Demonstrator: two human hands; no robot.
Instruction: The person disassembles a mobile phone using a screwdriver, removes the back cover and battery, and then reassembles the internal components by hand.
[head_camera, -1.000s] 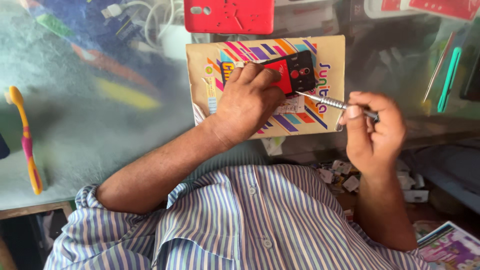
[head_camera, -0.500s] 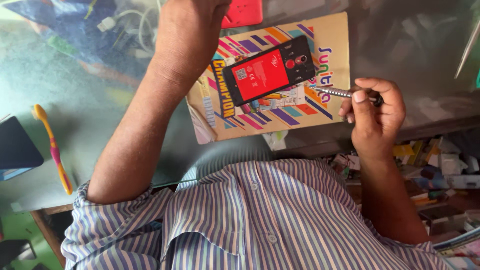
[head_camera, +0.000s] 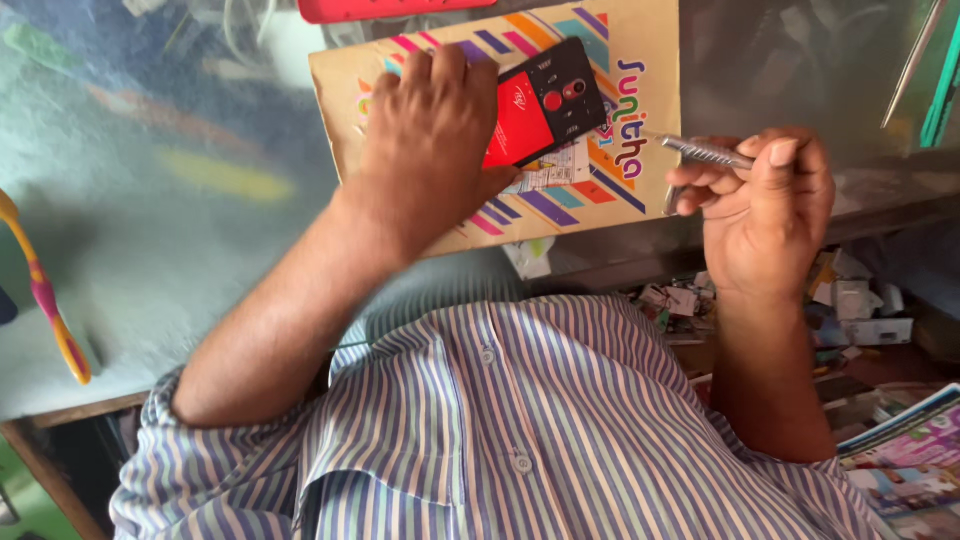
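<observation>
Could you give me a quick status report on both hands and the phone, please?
Left hand flat on red-and-black phone, pinning it on the striped booklet. Right hand gripping metal tool, tip beside phone. Nothing between.

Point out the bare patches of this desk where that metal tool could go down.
Widest free patch: the glass-topped desk left of the striped cardboard booklet, bordered by the yellow-pink toothbrush. A smaller patch lies right of the booklet. Crowded: the booklet, under the red-and-black phone and left hand. The right hand holds the metal tool.
</observation>
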